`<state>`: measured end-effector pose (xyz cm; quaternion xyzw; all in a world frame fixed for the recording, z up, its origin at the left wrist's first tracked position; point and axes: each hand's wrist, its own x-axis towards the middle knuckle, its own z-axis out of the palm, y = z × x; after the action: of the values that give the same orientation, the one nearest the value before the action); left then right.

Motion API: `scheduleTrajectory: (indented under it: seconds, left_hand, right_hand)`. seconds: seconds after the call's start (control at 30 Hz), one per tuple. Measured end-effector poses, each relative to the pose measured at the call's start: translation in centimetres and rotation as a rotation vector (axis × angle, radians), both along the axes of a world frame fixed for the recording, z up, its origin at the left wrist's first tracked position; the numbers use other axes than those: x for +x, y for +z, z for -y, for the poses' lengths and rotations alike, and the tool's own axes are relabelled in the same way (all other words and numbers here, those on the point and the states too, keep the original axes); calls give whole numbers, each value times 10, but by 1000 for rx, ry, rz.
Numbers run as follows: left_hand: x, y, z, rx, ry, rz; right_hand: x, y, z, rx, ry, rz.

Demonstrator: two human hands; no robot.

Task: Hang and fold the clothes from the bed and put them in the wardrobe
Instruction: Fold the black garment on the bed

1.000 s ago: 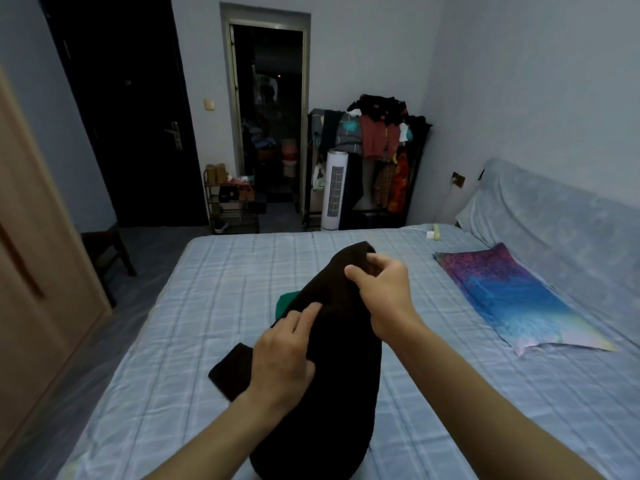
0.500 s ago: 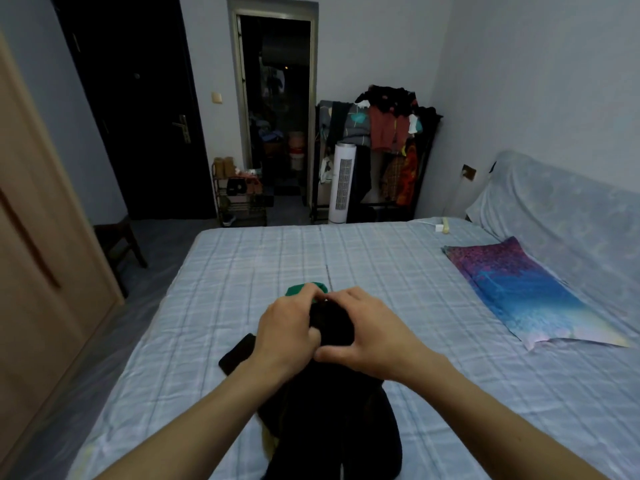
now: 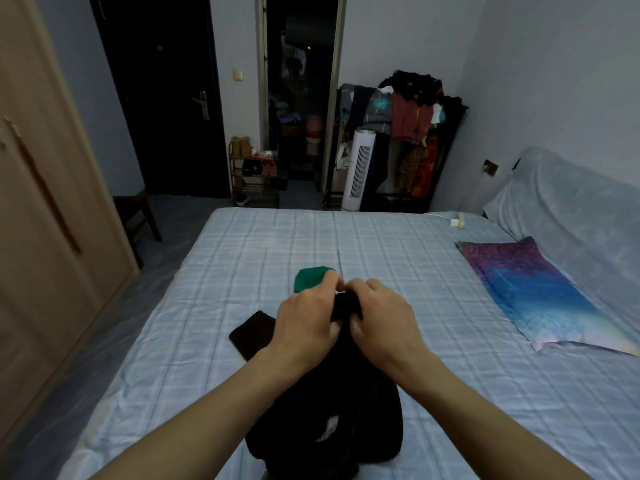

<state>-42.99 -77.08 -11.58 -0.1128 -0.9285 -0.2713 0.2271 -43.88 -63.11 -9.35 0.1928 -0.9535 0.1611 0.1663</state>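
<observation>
Wardrobe [image 3: 52, 202]: far left edge of the frame. It is pale wood with a long handle, and its doors look closed. No garment is seen at it.

Bed [image 3: 214, 299]: fills the middle and lower frame under a light blue checked sheet. It carries every task garment that shows.

Dark flat piece [image 3: 252, 332]: on the sheet at lower centre, just left of the hands and partly behind the left wrist. It looks flattened, perhaps folded, but it is too dark to be sure.

Left hand [image 3: 304, 327]: centre of the frame. Its fingers [image 3: 329, 284] are curled and pinch the bunched top of the black garment.

Green garment [image 3: 310, 277]: a small green patch on the bed just above the left hand, mostly hidden by it. Whether the hand touches it cannot be told.

Black garment [image 3: 332, 410]: centre to bottom centre. Its top is gathered between both hands, and its lower part lies crumpled on the sheet with a small pale label showing.

Right hand [image 3: 384, 323]: just right of the left hand, fingertips close together. Its fingers [image 3: 367, 287] are curled and grip the same bunched top.

Clothes rack [image 3: 405, 133]: upper right of centre, against the far wall and loaded with clothing.

Patterned cloth [image 3: 533, 292]: right side of the frame, purple and blue, lying flat on the bed.

Progress: the task looks to be at an early stage. The black garment is being handled but is not yet folded or hung. The green garment waits on the bed, and nothing visible has reached the wardrobe.
</observation>
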Motion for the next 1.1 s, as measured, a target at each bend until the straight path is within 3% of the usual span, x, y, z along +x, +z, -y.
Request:
scheduleTrajectory:
  seconds: [0.17, 0.33, 0.53, 0.7, 0.83, 1.1]
  left_hand:
    - [7, -34, 1, -164, 65, -122]
    - [19, -74, 25, -324, 130, 43]
    - [20, -104, 63, -280, 137, 219]
    - [15, -77, 87, -109, 79, 345]
    - [12, -40, 106, 8, -51, 279]
    - [47, 26, 120, -2, -216, 259]
  right_hand:
    - [-2, -5, -8, -133, -19, -57]
    - [-7, -2, -40, -254, -83, -150]
    - [15, -3, -63, -297, -68, -171]
    - [33, -10, -86, -152, -43, -88]
    - [47, -20, -102, -44, -37, 18]
    - [80, -18, -100, -151, 46, -3]
